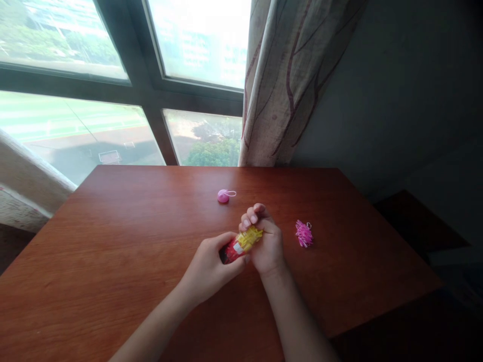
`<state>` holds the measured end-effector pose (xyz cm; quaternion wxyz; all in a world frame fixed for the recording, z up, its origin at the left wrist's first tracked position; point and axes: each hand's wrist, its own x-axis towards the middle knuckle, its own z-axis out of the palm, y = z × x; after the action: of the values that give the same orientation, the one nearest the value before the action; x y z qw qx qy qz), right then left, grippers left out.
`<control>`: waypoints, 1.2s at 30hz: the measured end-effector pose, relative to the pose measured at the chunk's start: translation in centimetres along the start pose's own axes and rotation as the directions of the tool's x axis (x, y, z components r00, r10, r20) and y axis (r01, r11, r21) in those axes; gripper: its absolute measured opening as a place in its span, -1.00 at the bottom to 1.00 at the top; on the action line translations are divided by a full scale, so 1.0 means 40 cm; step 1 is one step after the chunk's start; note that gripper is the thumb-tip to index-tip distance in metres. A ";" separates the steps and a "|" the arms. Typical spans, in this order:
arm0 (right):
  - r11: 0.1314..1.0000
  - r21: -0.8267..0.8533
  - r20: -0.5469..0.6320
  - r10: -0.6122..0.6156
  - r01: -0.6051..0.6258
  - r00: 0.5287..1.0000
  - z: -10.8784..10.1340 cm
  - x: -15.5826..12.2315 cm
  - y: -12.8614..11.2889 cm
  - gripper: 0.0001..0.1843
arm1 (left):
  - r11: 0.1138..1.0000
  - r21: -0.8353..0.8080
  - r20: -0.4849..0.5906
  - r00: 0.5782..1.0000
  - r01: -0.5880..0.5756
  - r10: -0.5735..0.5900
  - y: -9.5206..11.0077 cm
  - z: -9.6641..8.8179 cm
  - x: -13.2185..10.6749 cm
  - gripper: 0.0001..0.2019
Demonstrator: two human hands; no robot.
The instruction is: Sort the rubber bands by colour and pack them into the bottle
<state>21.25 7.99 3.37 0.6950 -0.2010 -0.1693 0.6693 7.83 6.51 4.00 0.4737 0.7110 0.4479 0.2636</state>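
My left hand (215, 264) is wrapped round a small red-and-yellow object (247, 240) from its lower left, thumb along the near side. The object has a dark end, a pale label patch and a bumpy, shiny yellow end; its exact kind is unclear. My right hand (267, 241) is curled about the yellow end, palm turned toward me and fingers bent over at the top. Just beyond the hands lies a pink rounded thing with a pale loop (223, 196). To the right of my right hand rests a bundle of thin pink strips with a small ring (304, 234).
The reddish-brown wooden table (113, 241) reaches to the window (147, 90) at the back. A patterned curtain (287, 80) hangs at the back right, and another pale curtain (26, 176) at the left. The table's right edge borders a dark area.
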 end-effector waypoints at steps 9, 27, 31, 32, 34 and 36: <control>0.999 -0.022 0.094 0.041 -0.039 0.995 -0.003 0.002 -0.003 -0.63 | 0.999 -0.050 0.022 1.000 -0.005 0.006 0.001 -0.008 -0.003 -0.87; 0.969 0.203 -0.218 0.188 -0.144 0.958 0.000 0.010 -0.004 -0.97 | 0.999 0.040 -0.009 1.000 -0.024 0.024 -0.002 -0.002 -0.002 -0.87; 0.938 0.306 -0.309 0.258 -0.162 0.915 -0.004 0.019 0.002 -0.93 | 0.989 0.123 -0.034 0.996 -0.080 0.085 -0.006 -0.005 -0.002 -0.88; 0.930 0.329 -0.315 0.271 -0.163 0.910 -0.007 0.020 0.002 -0.93 | 0.987 0.129 -0.037 0.994 -0.095 0.101 -0.006 -0.005 -0.002 -0.87; 0.922 0.348 -0.301 0.283 -0.172 0.911 -0.015 0.023 0.000 -0.95 | 0.985 0.122 -0.036 0.992 -0.119 0.125 -0.006 -0.007 -0.002 -0.84; 0.918 0.351 -0.270 0.287 -0.183 0.919 -0.023 0.026 -0.008 -0.98 | 0.986 0.103 -0.026 0.990 -0.134 0.137 -0.005 -0.009 -0.003 -0.81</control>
<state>22.06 8.95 2.70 0.6497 -0.2099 0.0801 0.7262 7.42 6.60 3.96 0.4105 0.7586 0.4190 0.2838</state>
